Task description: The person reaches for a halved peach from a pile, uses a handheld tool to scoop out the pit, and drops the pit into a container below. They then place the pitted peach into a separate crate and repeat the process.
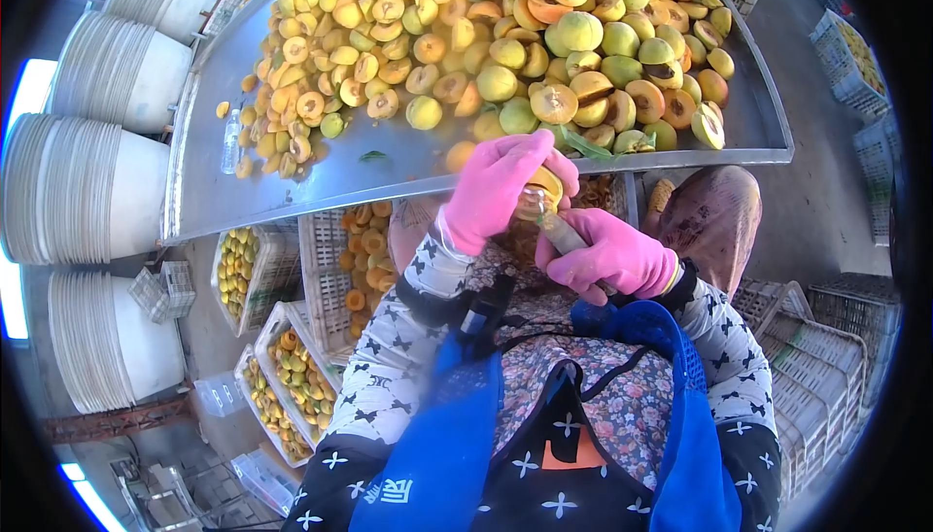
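My left hand (501,187), in a pink glove, is closed around a yellow peach (547,183), whose far side is hidden by the fingers. My right hand (622,253), also gloved in pink, grips the grey handle of a pitting tool (562,235). The tool's shiny, curved metal end meets the peach between my two hands. Just beyond them, halved and whole peaches (554,103) lie heaped on a metal table (389,155), with a green leaf (586,143) near the front edge.
Under the table edge, a crate (324,265) holds peach halves. More crates of fruit (275,333) stand at left, near stacks of white tubs (146,338). Stacked crates (812,367) are at right. A clear bottle (231,143) lies on the table's left side.
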Demonstrator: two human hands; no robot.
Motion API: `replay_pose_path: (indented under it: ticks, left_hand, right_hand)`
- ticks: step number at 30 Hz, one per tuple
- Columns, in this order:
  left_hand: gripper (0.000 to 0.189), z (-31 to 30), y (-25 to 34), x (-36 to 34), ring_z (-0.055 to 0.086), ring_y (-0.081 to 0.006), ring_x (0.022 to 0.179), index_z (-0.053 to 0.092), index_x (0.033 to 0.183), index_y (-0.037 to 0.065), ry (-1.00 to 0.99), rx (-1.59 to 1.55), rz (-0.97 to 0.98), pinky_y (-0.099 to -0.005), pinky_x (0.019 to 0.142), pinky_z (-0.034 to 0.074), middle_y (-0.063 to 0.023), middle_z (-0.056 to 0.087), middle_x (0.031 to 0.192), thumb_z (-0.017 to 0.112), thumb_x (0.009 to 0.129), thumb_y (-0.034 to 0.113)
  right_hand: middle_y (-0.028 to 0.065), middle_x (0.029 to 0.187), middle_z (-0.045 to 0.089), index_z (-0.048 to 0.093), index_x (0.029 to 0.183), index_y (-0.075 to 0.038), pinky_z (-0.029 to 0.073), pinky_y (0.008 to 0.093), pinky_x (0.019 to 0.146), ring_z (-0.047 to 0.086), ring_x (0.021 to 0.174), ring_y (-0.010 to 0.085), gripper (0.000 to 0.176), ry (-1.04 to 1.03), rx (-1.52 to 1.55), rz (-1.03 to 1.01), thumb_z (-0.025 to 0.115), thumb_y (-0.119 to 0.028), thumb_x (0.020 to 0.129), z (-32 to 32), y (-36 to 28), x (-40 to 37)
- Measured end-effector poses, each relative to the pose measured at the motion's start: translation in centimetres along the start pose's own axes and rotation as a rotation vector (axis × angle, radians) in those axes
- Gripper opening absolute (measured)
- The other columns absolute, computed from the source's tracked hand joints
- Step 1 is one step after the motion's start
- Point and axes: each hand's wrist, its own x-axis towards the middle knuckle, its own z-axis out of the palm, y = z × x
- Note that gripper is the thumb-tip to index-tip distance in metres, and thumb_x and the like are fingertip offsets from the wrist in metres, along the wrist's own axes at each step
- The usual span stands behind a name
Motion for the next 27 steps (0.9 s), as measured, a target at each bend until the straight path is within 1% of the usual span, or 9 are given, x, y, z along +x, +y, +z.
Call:
replay_pose_path:
  ticks: [3, 5, 8, 9, 13, 16, 17, 21, 27]
  left_hand:
    - [0.045, -1.4, -0.3, -1.9, 0.067, -0.0184, 0.077, 0.065, 0.105, -0.005, 0.303, 0.199, 0.019, -0.0327, 0.071, 0.055, -0.013, 0.071, 0.09, 0.044, 0.105, 0.035]
    - [0.041, -5.0, 0.6, -6.1, 0.069, -0.0199, 0.08, 0.061, 0.114, -0.004, 0.359, 0.16, 0.012, -0.0342, 0.072, 0.057, -0.0124, 0.071, 0.096, 0.047, 0.104, 0.034]
    - [0.03, -11.9, 2.9, -12.6, 0.066, -0.0161, 0.095, 0.066, 0.116, -0.002, 0.398, 0.887, -0.042, -0.029, 0.088, 0.052, -0.0093, 0.07, 0.107, 0.058, 0.1, 0.021]
    - [0.027, -11.4, 3.0, -12.6, 0.065, -0.0156, 0.1, 0.067, 0.118, 0.001, 0.558, 0.791, 0.0, -0.0285, 0.089, 0.052, -0.0095, 0.069, 0.112, 0.061, 0.098, 0.019]
    - [0.033, -8.4, 1.7, -4.5, 0.065, -0.0171, 0.105, 0.063, 0.125, 0.001, 0.483, 0.64, 0.09, -0.0294, 0.091, 0.051, -0.0098, 0.067, 0.119, 0.061, 0.098, 0.02]
    - [0.047, -4.9, -0.2, 3.8, 0.066, -0.0211, 0.105, 0.062, 0.128, 0.004, 0.363, 0.599, 0.145, -0.033, 0.089, 0.051, -0.0133, 0.067, 0.119, 0.067, 0.093, 0.035]
    - [0.052, -5.1, -1.5, 6.7, 0.064, -0.0252, 0.104, 0.06, 0.13, 0.004, 0.354, 0.827, 0.174, -0.0363, 0.09, 0.05, -0.0149, 0.066, 0.116, 0.068, 0.09, 0.037]
    - [0.058, -2.1, -2.0, 10.4, 0.057, -0.0316, 0.116, 0.057, 0.133, 0.005, 0.162, 1.557, 0.018, -0.0449, 0.098, 0.046, -0.0211, 0.06, 0.123, 0.071, 0.086, 0.036]
    - [0.052, -3.4, -6.8, 7.4, 0.057, -0.0357, 0.108, 0.059, 0.127, 0.008, 0.158, 1.221, 0.265, -0.0402, 0.092, 0.047, -0.0178, 0.058, 0.114, 0.074, 0.082, 0.026]
  right_hand:
    - [0.0028, 0.069, 0.059, 0.061, 0.097, -0.001, 0.041, 0.0252, 0.045, 0.053, 0.049, 0.0098, 0.02, -0.073, -0.035, 0.139, 0.068, -0.014, 0.083, -0.2, -0.3, -0.8]
    - [0.0058, 0.072, 0.062, 0.062, 0.098, -0.001, 0.046, 0.0304, 0.05, 0.059, 0.054, 0.0167, 0.023, -0.02, -0.371, 0.195, 0.067, -0.018, 0.084, -0.3, -0.2, -1.2]
    - [0.0123, 0.079, 0.066, 0.063, 0.102, -0.003, 0.052, 0.0392, 0.064, 0.066, 0.072, 0.0295, 0.032, 0.074, -1.075, 0.149, 0.068, -0.029, 0.085, -3.4, 1.8, -2.0]
    - [0.0148, 0.082, 0.068, 0.064, 0.105, -0.004, 0.053, 0.0423, 0.07, 0.068, 0.08, 0.0342, 0.035, 0.103, -1.337, 0.126, 0.068, -0.032, 0.085, -4.8, 2.9, -2.0]
    - [0.0217, 0.088, 0.067, 0.063, 0.096, 0.0, 0.051, 0.047, 0.078, 0.065, 0.089, 0.04, 0.036, 0.543, -1.195, 0.1, 0.068, -0.033, 0.082, -7.4, 1.4, -1.1]
    - [0.0219, 0.085, 0.067, 0.063, 0.098, -0.001, 0.052, 0.0459, 0.077, 0.066, 0.085, 0.039, 0.036, 0.573, -1.05, 0.104, 0.069, -0.032, 0.082, -5.7, -1.4, -4.0]
    - [0.0225, 0.085, 0.067, 0.064, 0.102, -0.002, 0.052, 0.0446, 0.076, 0.066, 0.084, 0.0378, 0.037, 0.572, -0.921, 0.216, 0.07, -0.032, 0.081, -4.4, -3.2, -5.1]
    - [0.0219, 0.082, 0.066, 0.063, 0.101, -0.004, 0.051, 0.0476, 0.074, 0.065, 0.083, 0.0402, 0.036, 0.529, -1.279, 0.063, 0.07, -0.034, 0.082, -5.7, 0.3, -8.2]
    - [0.0187, 0.079, 0.064, 0.059, 0.093, -0.004, 0.05, 0.0479, 0.072, 0.064, 0.081, 0.0393, 0.029, 0.529, -1.343, -0.103, 0.069, -0.029, 0.083, -7.0, 1.1, -7.1]
